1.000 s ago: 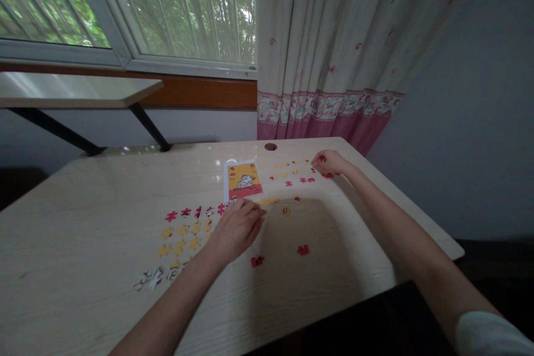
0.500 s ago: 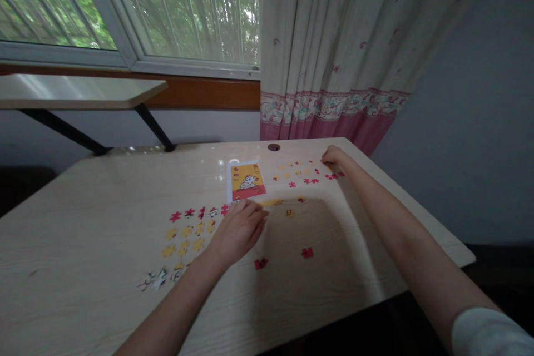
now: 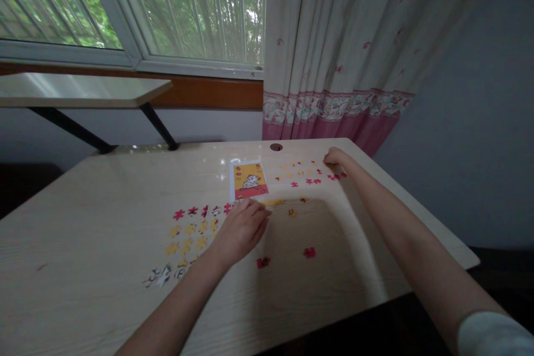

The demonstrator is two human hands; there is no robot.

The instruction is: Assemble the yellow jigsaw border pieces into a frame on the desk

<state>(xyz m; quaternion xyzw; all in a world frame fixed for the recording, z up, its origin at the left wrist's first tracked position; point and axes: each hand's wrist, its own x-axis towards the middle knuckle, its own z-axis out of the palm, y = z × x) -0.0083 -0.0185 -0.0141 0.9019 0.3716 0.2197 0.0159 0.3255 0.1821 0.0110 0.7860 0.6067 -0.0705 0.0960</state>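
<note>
My left hand [image 3: 245,228] rests on the table with its fingers curled together; whatever they may hold is hidden. Just past its fingertips lies a strip of yellow puzzle pieces [image 3: 274,202]. A printed picture card [image 3: 250,181], yellow and red with a white animal, lies right behind this hand. Farther off, my right hand [image 3: 335,157] reaches to the far right of the table, fingers pinched down at the edge of a group of yellow and red puzzle pieces [image 3: 309,181]. Its fingertips are too small and shaded to show what is in them.
Rows of red, yellow and white puzzle pieces [image 3: 189,229] lie left of my left hand, partly behind the forearm. Single red pieces [image 3: 309,252] and a yellow piece [image 3: 292,212] lie in the middle. A raised shelf [image 3: 83,90] stands back left; a cable hole [image 3: 276,147] is behind.
The whole view has shifted slightly to the left. Both hands keep nearly the same places and poses over the table; no piece has visibly moved.
</note>
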